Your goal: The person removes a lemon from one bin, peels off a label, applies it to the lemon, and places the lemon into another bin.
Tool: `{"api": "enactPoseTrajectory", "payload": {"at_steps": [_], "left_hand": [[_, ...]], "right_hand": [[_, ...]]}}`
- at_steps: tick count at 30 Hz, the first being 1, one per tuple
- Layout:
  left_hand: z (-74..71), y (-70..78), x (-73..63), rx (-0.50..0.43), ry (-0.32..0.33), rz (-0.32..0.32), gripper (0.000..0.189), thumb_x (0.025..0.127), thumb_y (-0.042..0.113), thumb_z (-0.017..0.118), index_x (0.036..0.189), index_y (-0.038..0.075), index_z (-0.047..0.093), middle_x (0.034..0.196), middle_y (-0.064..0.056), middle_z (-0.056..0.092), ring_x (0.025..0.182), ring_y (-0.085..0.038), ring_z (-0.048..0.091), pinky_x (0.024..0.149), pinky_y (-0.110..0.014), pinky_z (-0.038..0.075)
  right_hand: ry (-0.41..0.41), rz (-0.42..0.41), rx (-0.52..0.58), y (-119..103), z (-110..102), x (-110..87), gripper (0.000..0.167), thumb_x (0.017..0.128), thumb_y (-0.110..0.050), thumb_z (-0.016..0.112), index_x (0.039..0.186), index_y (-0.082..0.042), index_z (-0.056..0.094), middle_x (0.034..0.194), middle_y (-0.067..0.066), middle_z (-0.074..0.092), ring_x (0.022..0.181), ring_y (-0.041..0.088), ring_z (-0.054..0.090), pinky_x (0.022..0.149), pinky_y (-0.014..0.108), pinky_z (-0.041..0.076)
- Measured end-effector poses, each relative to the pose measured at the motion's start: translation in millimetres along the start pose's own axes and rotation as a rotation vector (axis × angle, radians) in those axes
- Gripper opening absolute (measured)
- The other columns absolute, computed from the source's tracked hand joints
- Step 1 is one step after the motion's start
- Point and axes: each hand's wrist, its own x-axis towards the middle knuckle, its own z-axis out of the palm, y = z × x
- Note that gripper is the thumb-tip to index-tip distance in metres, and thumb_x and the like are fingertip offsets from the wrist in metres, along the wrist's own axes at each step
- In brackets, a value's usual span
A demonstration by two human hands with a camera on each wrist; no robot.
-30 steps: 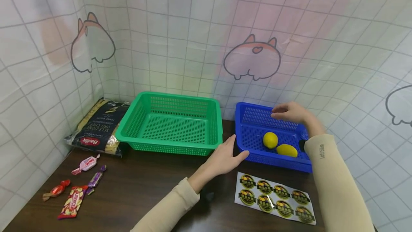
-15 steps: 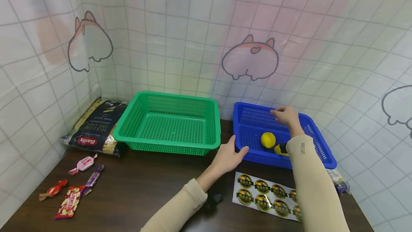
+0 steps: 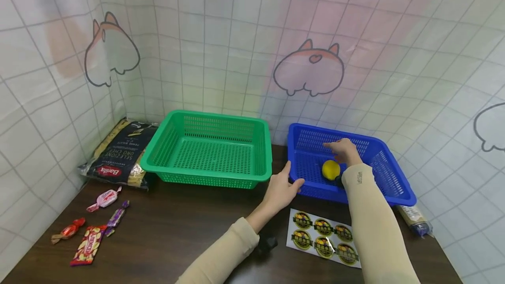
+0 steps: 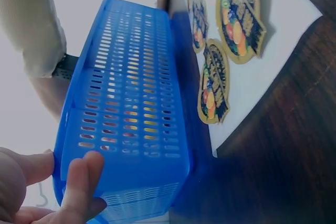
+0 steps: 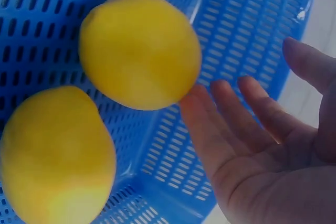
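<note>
In the head view my right hand (image 3: 344, 150) reaches low into the blue basket (image 3: 323, 192), fingers extended. Its fingertips (image 5: 195, 98) meet the edge of a yellow fruit (image 5: 139, 51) in the right wrist view. A second yellow fruit (image 5: 58, 156) lies beside it; both are smooth and look like lemons. Only one lemon (image 3: 330, 169) shows in the head view, the sleeve covering the other. My left hand (image 3: 280, 189) holds the basket's front left corner. The left wrist view has its thumb (image 4: 38, 166) at the rim and its fingers (image 4: 79, 187) against the outer wall.
A green basket (image 3: 205, 179) stands left of the blue one, beside a bag of pasta (image 3: 122, 152). Several wrapped sweets (image 3: 107, 198) lie at the left. A sticker sheet (image 3: 311, 231) lies in front of the blue basket; a packet (image 3: 414, 220) sits at its right.
My right hand has moved down and towards the near side of the basket, its forearm swinging left over the sticker sheet. The sleeve now hides the oval fruit. My left hand stays at the corner.
</note>
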Motion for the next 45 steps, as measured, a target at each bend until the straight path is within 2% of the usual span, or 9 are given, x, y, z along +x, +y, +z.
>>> {"api": "enactPoseTrajectory", "payload": {"at_steps": [6,10,14,20,24,30,33,38,45], "left_hand": [[1.0,-0.2,-2.3,0.004,-0.006,-0.012,0.073,0.099,0.034,0.061,0.156,0.004,0.028,0.076,-0.004,0.077,0.043,-0.002,0.052,0.04,-0.02,0.032],[3.0,-1.5,-6.5,-0.004,-0.014,-0.015,0.07,0.1,0.034,0.06,0.157,0.008,0.028,0.074,-0.003,0.076,0.044,-0.003,0.052,0.039,-0.02,0.032],[2.4,-0.9,-6.0,-0.002,-0.006,0.004,0.068,0.1,0.033,0.059,0.156,0.009,0.03,0.073,-0.004,0.075,0.041,-0.003,0.048,0.038,-0.019,0.03],[2.6,-0.7,-4.8,0.002,-0.023,-0.011,0.068,0.101,0.037,0.057,0.157,0.011,0.028,0.075,-0.009,0.075,0.038,-0.005,0.041,0.037,-0.018,0.028],[4.4,-2.5,-5.2,0.005,-0.037,-0.017,0.069,0.101,0.038,0.057,0.157,0.012,0.028,0.074,-0.009,0.075,0.039,-0.005,0.042,0.037,-0.019,0.029],[4.6,-6.7,-7.2,-0.015,-0.041,-0.023,0.07,0.099,0.04,0.059,0.157,0.013,0.029,0.075,-0.01,0.076,0.039,-0.005,0.044,0.037,-0.019,0.028],[3.3,-7.4,-7.4,-0.026,-0.042,-0.022,0.07,0.099,0.04,0.059,0.156,0.013,0.03,0.074,-0.01,0.076,0.039,-0.006,0.044,0.037,-0.019,0.027],[1.4,-6.4,-4.6,-0.044,-0.03,-0.011,0.069,0.099,0.039,0.059,0.156,0.012,0.031,0.07,-0.004,0.073,0.046,-0.003,0.052,0.039,-0.019,0.03],[-0.1,-6.6,-1.6,-0.036,-0.025,-0.015,0.07,0.099,0.04,0.06,0.156,0.012,0.03,0.07,-0.001,0.073,0.048,-0.003,0.054,0.04,-0.019,0.031]], "right_hand": [[-0.068,0.058,0.009,6,7,2.7,0.08,0.101,-0.038,0.054,0.152,0.013,0.02,0.158,0.034,0.025,0.14,0.05,0.038,0.115,0.056,0.04],[-0.087,0.148,0.007,10,15,0.2,0.076,0.096,-0.032,0.063,0.149,0.011,0.03,0.15,0.034,0.037,0.126,0.045,0.049,0.108,0.053,0.048],[-0.074,0.221,-0.078,7,17,2.1,0.069,0.091,-0.03,0.071,0.138,0.012,0.043,0.129,0.028,0.052,0.102,0.034,0.056,0.097,0.046,0.056],[-0.074,0.313,-0.135,8,21,13.7,0.076,0.086,-0.039,0.076,0.133,0.011,0.044,0.116,0.022,0.053,0.098,0.031,0.056,0.09,0.041,0.058],[-0.062,0.308,-0.193,16,23,22.0,0.081,0.083,-0.044,0.077,0.131,0.012,0.044,0.113,0.023,0.053,0.095,0.031,0.056,0.084,0.04,0.058],[-0.066,0.35,-0.142,15,28,19.6,0.085,0.08,-0.041,0.081,0.134,0.01,0.041,0.117,0.023,0.052,0.1,0.034,0.054,0.094,0.045,0.056],[-0.08,0.323,-0.145,8,30,12.6,0.081,0.081,-0.037,0.081,0.134,0.01,0.041,0.115,0.022,0.053,0.099,0.033,0.055,0.091,0.044,0.057],[-0.055,0.186,-0.16,-9,26,-1.6,0.074,0.084,-0.032,0.078,0.135,0.008,0.042,0.116,0.024,0.054,0.095,0.033,0.058,0.083,0.042,0.06],[-0.03,0.034,-0.213,-32,15,-16.0,0.076,0.085,-0.032,0.077,0.137,0.009,0.04,0.12,0.028,0.054,0.094,0.034,0.061,0.092,0.046,0.059]]}}
